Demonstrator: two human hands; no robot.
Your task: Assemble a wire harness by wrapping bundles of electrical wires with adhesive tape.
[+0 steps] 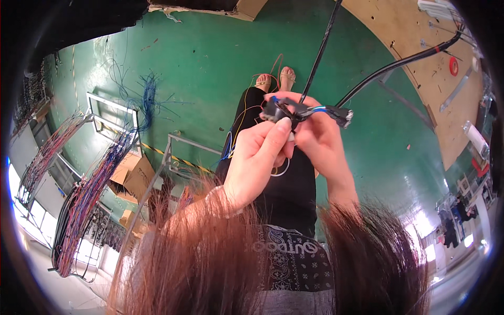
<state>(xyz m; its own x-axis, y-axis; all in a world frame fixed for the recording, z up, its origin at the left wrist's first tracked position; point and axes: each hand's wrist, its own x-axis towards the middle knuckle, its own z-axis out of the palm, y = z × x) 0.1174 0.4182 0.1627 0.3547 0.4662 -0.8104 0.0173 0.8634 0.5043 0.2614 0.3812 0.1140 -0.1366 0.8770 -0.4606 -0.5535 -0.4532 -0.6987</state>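
In front of my body, my left hand (pixel 254 155) and my right hand (pixel 326 142) meet at a black-wrapped wire harness. The left thumb and fingers pinch the harness at its junction, while the fingers of the right hand curl round it from the other side. A short branch (pixel 342 116) with a frayed-looking end and some blue, green and white wires sticks out to the right. Beside the left fingertips is a dark, blurred piece (pixel 274 109) whose kind I cannot make out. Two black sleeved cables run from the hands, one (pixel 318 58) upward and one (pixel 386 70) to the board.
At the right stands a wooden board (pixel 378 21) with metal pegs and a red tape roll (pixel 453 66). Bundles of coloured wires (pixel 100 184) hang on racks at the left, near a cardboard box (pixel 131 176). Loose blue wires (pixel 149 100) hang over a metal frame (pixel 112 98).
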